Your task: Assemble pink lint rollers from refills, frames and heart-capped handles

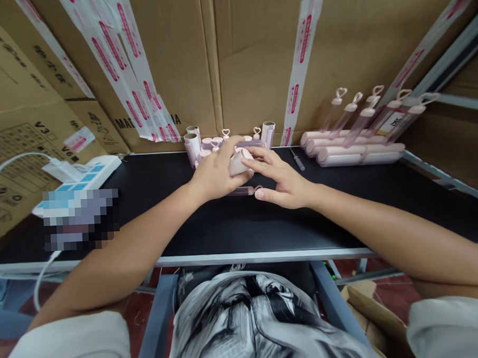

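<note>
Near the table's middle, my left hand [217, 172] is wrapped around a short pale pink tube [238, 164], tilted with one end towards the right. My right hand [284, 179] has its fingers apart, and the fingertips reach the right end of that tube. Its thumb is close to the heart-shaped loop of a clear pinkish tube [243, 191] lying flat on the table below the hands. Behind the hands stand other pink tubes [193, 148] and several heart-loop caps [257, 132], partly hidden by my fingers.
On the right, clear heart-loop tubes [353, 124] lean over stacked pink cylinders [341, 156]. A small screwdriver-like tool [297, 159] lies beside them. At left are a white power strip [100, 172], a cable and a blurred-out object [80, 217]. Taped cardboard [249, 57] walls the back of the black table [225, 232].
</note>
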